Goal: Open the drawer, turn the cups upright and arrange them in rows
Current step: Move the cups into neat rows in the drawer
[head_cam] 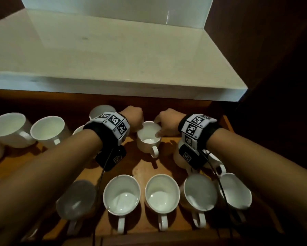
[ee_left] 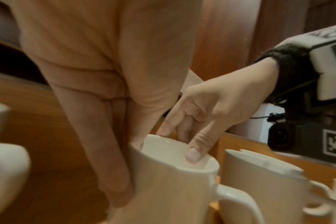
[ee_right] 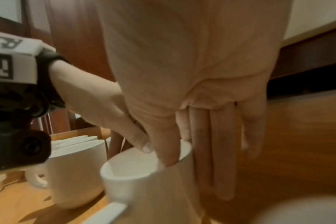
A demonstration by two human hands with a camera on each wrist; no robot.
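Note:
The wooden drawer (head_cam: 145, 167) stands pulled out under a pale countertop. It holds several white handled cups. One upright cup (head_cam: 147, 144) sits mid-drawer with its handle toward me, and both hands grip its rim. My left hand (head_cam: 136, 121) pinches the left side of the cup (ee_left: 173, 189), thumb inside and fingers (ee_left: 113, 166) down the outer wall. My right hand (head_cam: 164, 125) pinches the right side of the cup (ee_right: 144, 189), thumb inside and fingers (ee_right: 220, 151) along the outside. Whether the cup's base touches the drawer floor is hidden.
A front row of upright cups (head_cam: 162, 192) runs along the near edge, handles toward me. Two cups (head_cam: 48, 129) stand at the far left, one (head_cam: 100, 110) behind my left wrist, another (head_cam: 179, 155) under my right wrist. The countertop (head_cam: 113, 59) overhangs the drawer's back.

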